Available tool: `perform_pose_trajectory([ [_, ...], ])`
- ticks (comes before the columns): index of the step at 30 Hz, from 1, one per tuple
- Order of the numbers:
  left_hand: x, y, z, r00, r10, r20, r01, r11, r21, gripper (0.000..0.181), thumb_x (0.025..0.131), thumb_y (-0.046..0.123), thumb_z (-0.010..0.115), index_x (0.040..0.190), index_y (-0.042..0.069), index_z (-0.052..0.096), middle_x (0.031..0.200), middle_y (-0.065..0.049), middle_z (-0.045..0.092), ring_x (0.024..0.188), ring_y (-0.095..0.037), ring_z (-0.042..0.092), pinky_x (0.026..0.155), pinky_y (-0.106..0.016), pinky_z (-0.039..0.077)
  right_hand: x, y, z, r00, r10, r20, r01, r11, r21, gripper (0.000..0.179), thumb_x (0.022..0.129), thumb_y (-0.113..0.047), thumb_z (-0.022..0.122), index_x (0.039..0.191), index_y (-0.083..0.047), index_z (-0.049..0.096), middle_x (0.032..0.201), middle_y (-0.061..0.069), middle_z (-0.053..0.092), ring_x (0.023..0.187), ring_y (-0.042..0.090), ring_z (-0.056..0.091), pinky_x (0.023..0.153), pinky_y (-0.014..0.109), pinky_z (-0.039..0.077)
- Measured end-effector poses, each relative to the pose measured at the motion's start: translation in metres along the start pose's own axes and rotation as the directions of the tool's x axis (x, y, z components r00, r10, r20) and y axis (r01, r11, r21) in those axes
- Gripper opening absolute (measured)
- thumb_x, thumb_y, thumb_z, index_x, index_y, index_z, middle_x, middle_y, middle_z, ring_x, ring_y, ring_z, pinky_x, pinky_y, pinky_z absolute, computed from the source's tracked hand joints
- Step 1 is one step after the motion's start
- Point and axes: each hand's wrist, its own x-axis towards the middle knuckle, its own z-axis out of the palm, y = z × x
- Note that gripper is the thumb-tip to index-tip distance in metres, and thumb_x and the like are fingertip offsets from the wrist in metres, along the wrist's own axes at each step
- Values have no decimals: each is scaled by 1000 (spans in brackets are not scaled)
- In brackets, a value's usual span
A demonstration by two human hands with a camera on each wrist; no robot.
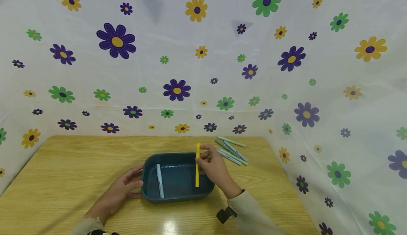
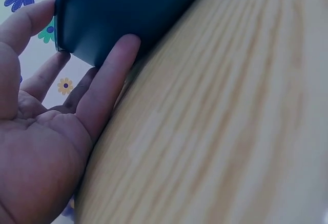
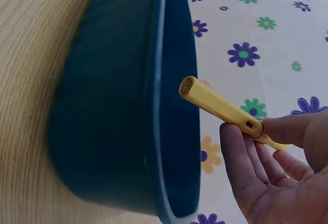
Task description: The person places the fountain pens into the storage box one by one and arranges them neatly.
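My right hand [image 1: 214, 166] pinches a yellow pen [image 1: 197, 178] between thumb and fingertips, over the right end of a dark teal basin [image 1: 178, 200]. In the right wrist view the yellow pen [image 3: 218, 104] points its blunt end toward the basin's opening, and a small window shows in its barrel. A pale blue pen [image 1: 160, 180] lies inside the basin on the left, running front to back. My left hand [image 1: 122, 189] rests at the basin's left end. Its extended fingers touch the outer wall in the left wrist view, with nothing gripped in the palm.
On the table's back right, beyond my right hand, lies a loose pile of several pale green, blue and grey pens [image 1: 233, 152]. The wooden table [image 1: 79, 164] meets a white flower-print curtain [image 1: 159, 69] at the back and sides.
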Motion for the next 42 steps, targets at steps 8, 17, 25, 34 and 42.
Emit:
perform_pose_trajectory([
  [8,0,0,-2,1000,10,21,-10,1000,-10,71,106,16,60,165,8,21,161,-30,27,128,-21,56,94,-52,59,6,6,23,999,10,37,-8,999,-44,40,100,-7,68,138,-9,55,102,11,67,80,22,67,66,46,65],
  [17,-1,-2,-2,999,17,38,-16,1000,-19,70,106,15,59,165,7,21,160,-31,28,127,-21,56,94,-52,59,6,8,44,994,56,90,-50,996,-76,41,98,-5,69,137,-6,56,99,9,65,81,24,66,67,51,64],
  [25,-1,0,-2,999,27,44,-26,999,-24,72,106,15,59,165,6,18,160,-32,26,132,-28,53,95,-53,59,9,14,56,986,98,132,-87,993,-85,40,97,-4,70,135,-6,56,99,7,63,82,22,67,63,46,64],
  [34,2,0,-3,998,39,51,-37,999,-28,69,106,13,58,164,5,20,160,-32,27,133,-28,52,95,-52,59,12,20,72,972,168,164,-151,982,-111,37,95,-1,71,128,-6,57,97,8,60,80,22,66,59,40,64],
  [42,1,-1,-2,999,32,33,-32,999,-15,68,106,14,59,163,6,24,160,-30,29,133,-29,53,94,-51,59,17,20,81,951,244,191,-208,959,-190,36,94,-1,72,127,-6,58,96,7,61,74,19,65,54,33,62],
])
